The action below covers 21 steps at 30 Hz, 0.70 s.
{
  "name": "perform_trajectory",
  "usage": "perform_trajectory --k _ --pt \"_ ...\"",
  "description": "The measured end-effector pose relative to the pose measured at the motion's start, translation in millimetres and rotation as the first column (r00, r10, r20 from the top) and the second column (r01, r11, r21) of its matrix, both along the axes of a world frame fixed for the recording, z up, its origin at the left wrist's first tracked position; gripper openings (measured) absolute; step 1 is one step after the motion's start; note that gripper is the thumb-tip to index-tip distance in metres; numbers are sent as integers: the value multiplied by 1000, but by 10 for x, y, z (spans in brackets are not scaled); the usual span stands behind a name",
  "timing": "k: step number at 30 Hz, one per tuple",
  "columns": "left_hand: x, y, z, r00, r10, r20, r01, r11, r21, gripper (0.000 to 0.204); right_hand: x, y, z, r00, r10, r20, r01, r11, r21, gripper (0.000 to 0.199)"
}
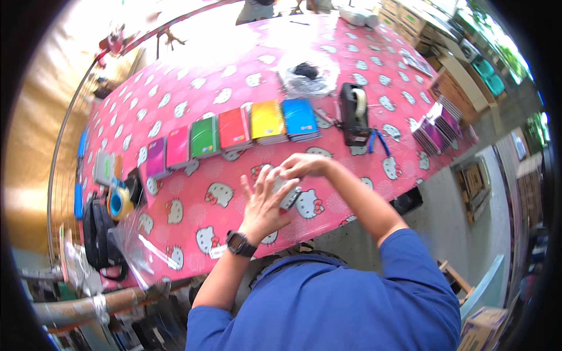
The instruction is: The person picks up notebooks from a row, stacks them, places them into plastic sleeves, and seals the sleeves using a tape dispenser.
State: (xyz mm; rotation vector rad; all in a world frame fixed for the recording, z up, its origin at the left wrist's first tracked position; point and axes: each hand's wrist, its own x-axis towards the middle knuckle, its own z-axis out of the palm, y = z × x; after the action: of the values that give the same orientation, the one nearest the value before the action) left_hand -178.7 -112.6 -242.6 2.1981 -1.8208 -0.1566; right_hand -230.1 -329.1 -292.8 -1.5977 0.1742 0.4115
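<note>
Near the table's front edge, my left hand point(263, 205) is around a small silver-grey, dark-edged object point(291, 199). Its index finger lies across the object and its other fingers are spread; the object's kind is too small and covered to tell. My right hand point(304, 166) meets the left fingertips from the right, fingers pinched together; what they hold is hidden. Just beyond my hands runs a row of spiral notebooks: purple point(156, 157), pink point(178, 147), green point(205, 138), red point(234, 128), yellow point(267, 121) and blue point(300, 119).
A tape dispenser point(353, 114) and blue-handled pliers point(379, 141) lie right of the notebooks. Behind them is a clear plastic bag point(308, 73). More purple notebooks point(436, 130) stand at the table's right edge. A tape roll point(119, 202) and black bag point(100, 231) are at left.
</note>
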Motion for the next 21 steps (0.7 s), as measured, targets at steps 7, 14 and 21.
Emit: perform_trajectory --k 7,14,21 --pt "184 -231 144 999 -36 -28 30 982 -184 91 -719 414 -346 818 -508 270 394 836 381 56" --pt "-493 -998 281 923 -114 -366 -8 949 -317 96 -1837 407 -74 497 -827 263 816 548 182 70" --pt "-298 -628 -59 760 -60 -647 -137 959 -250 71 -2644 -1419 -139 -482 -875 -51 679 -410 609 74"
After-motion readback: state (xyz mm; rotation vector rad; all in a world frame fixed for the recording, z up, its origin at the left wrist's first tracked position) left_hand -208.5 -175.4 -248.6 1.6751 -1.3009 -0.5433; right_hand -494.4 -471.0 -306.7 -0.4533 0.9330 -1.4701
